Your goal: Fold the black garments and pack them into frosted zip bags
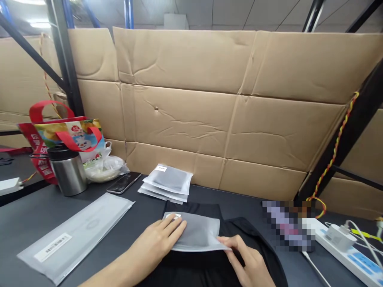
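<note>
A frosted plastic pouch (200, 231) with dark contents and a small label lies on a black garment (248, 235) at the front middle. My left hand (163, 237) rests flat on the pouch's left part, fingers extended over the label's edge. At the pouch's lower right corner, my right hand (243, 255) pinches the plastic edge between thumb and fingers. Behind is a small stack of similar pouches (169, 179). A long frosted bag (80, 235) with a barcode label lies to the left of my left hand.
A phone (124, 182), steel flask (68, 171), clear plastic bag (104, 169) and red-handled bag (72, 131) stand or lie at the back left. A white power strip (347, 251) with cables and a pixelated object (287, 227) lie right. A cardboard wall (191, 99) closes off the back.
</note>
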A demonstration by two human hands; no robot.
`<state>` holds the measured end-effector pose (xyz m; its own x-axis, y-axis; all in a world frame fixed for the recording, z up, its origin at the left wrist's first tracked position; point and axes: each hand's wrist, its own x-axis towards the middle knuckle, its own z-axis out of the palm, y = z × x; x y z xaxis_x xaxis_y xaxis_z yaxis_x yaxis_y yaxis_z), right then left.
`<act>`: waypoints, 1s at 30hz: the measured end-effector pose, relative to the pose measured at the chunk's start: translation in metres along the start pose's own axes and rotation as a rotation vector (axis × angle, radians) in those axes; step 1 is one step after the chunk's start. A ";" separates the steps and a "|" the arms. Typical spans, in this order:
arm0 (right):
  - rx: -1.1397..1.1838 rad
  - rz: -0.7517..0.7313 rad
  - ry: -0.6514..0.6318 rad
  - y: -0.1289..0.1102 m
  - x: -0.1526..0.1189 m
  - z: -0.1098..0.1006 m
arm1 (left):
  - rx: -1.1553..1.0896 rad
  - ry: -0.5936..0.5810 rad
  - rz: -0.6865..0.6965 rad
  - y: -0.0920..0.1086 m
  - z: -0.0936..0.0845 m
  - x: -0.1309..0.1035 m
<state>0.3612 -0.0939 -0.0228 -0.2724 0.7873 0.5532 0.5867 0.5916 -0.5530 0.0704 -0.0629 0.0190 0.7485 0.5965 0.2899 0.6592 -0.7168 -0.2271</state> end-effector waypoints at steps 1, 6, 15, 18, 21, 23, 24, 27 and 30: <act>-0.012 0.023 0.042 0.000 0.001 -0.001 | -0.023 0.037 0.013 -0.005 -0.003 0.007; -0.044 0.120 0.090 0.008 0.005 0.001 | -0.028 0.220 -0.095 -0.076 -0.038 0.051; -0.267 0.011 -0.155 0.004 0.010 -0.002 | -0.087 0.031 -0.210 -0.173 0.007 0.074; -0.276 -0.061 -0.368 -0.004 0.015 -0.007 | -0.116 0.017 -0.250 -0.173 0.018 0.071; -0.229 -0.070 -0.435 -0.010 0.016 -0.010 | -0.142 0.034 -0.272 -0.167 0.014 0.071; -0.207 -0.071 -0.445 -0.013 0.013 -0.010 | -0.158 0.077 -0.273 -0.155 0.006 0.066; -0.203 -0.075 -0.448 -0.014 0.012 -0.010 | -0.169 0.102 -0.268 -0.145 0.002 0.061; -0.211 -0.065 -0.422 -0.014 0.010 -0.007 | -0.226 0.133 -0.256 -0.109 -0.002 0.036; -0.242 0.009 -0.236 -0.006 0.026 -0.003 | -0.286 0.113 -0.321 -0.079 0.011 0.009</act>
<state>0.3529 -0.0771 -0.0032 -0.4189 0.8275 0.3740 0.7460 0.5484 -0.3778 0.0262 0.0029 0.0296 0.4859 0.7736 0.4067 0.7986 -0.5820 0.1530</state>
